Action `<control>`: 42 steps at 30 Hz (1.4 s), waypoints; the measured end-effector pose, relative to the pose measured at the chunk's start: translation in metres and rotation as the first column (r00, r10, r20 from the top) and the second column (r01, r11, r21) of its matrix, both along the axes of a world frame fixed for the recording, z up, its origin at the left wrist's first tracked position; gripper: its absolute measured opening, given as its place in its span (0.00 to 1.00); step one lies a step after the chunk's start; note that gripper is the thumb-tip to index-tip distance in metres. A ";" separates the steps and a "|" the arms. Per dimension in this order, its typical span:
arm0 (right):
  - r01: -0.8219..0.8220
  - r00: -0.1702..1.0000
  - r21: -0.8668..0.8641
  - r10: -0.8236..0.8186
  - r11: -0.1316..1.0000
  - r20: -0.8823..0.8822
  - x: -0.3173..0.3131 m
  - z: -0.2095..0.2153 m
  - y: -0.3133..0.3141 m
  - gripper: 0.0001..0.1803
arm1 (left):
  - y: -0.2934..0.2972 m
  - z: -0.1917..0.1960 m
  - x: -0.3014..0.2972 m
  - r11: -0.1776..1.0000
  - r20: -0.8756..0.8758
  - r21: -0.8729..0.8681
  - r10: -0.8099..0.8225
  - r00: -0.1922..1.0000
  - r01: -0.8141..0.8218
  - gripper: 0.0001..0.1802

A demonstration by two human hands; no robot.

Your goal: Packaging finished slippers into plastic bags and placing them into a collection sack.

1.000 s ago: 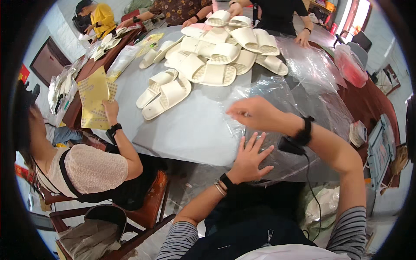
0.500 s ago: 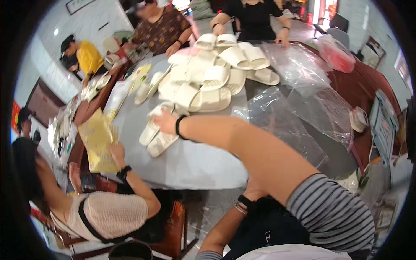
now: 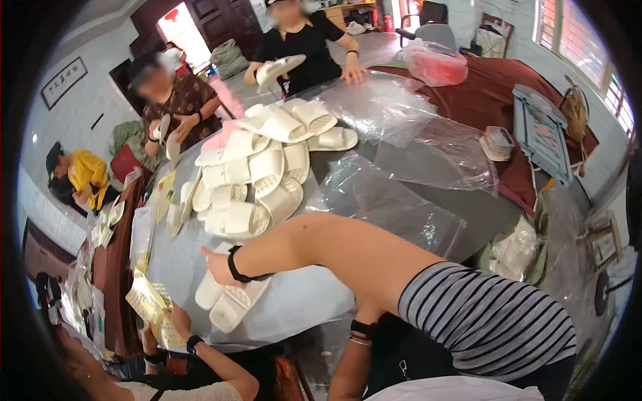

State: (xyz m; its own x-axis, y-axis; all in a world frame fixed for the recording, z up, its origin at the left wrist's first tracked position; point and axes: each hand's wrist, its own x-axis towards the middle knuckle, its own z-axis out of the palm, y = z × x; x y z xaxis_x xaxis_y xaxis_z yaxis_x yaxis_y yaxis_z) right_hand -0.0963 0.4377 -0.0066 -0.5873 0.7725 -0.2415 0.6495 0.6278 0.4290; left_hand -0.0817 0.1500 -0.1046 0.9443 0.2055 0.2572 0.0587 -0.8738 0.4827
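Observation:
My right hand [image 3: 215, 264], with a black band on the wrist, reaches across my body to the left side of the grey table [image 3: 301, 307]. It closes over the near end of a pair of white slippers [image 3: 231, 304] lying side by side close to the table's edge. The striped sleeve of that arm fills the lower right. My left forearm, with bracelets on the wrist [image 3: 359, 331], rises from the lower edge, and the hand is hidden behind my right arm.
A heap of white slippers [image 3: 264, 174] covers the table's middle. Clear plastic bags [image 3: 394, 207] lie to the right, with a red bag [image 3: 435, 63] beyond. A person at lower left holds yellow sheets [image 3: 148, 304]. Two people stand across the table, one holding a slipper [image 3: 281, 67].
My right hand left the plastic bags and swung left across my body onto the slipper pair. My left hand dropped out of sight. The view tilted up towards the far side of the table.

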 end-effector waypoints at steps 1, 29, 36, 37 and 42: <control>0.028 1.000 0.009 -0.028 1.000 0.010 0.013 0.012 -0.018 0.26 | 0.000 0.000 0.002 1.000 -0.071 0.021 -0.003 0.997 0.004 0.33; 0.927 0.097 -0.334 -0.969 0.171 -0.228 0.359 0.070 -0.576 0.20 | -0.050 0.049 0.063 0.958 -0.113 0.287 0.010 0.994 0.023 0.28; 0.907 0.159 -0.339 -0.948 0.250 -0.274 0.364 0.064 -0.607 0.35 | -0.056 0.071 0.026 0.974 0.048 0.201 -0.114 0.992 0.102 0.34; 0.901 0.174 -0.344 -0.947 0.264 -0.271 0.362 0.064 -0.608 0.35 | -0.056 0.068 0.024 0.977 0.045 0.196 -0.097 0.994 0.086 0.34; 0.913 0.172 -0.350 -0.976 0.209 -0.134 0.368 0.056 -0.598 0.43 | -0.051 0.060 0.023 0.965 0.106 0.210 -0.179 0.978 0.154 0.26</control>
